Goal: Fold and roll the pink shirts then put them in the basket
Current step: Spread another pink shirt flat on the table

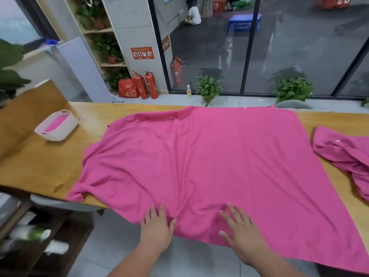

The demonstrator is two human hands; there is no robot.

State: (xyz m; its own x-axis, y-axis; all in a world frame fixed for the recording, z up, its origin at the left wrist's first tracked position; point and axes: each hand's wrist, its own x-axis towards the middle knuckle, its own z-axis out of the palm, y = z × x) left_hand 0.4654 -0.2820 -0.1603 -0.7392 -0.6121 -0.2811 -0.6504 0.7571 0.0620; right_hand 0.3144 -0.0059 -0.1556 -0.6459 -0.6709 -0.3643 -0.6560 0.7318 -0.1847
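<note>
Pressing the pink shirt (209, 156) flat on the bench (40, 162).
We are resting our left grip (157, 226) and right grip (243, 234), fingers straight, on its edge hanging over the bench's near side; the basket (65, 129) is sitting at the bench's far left.

Bare L hand (157, 224), R hand (242, 233), forearms (146, 254)

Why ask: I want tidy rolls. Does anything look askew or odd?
The spread pink shirt overhangs the table at its near edge, wrinkled around the left hand and right hand. A second shirt lies crumpled at the right.
</note>
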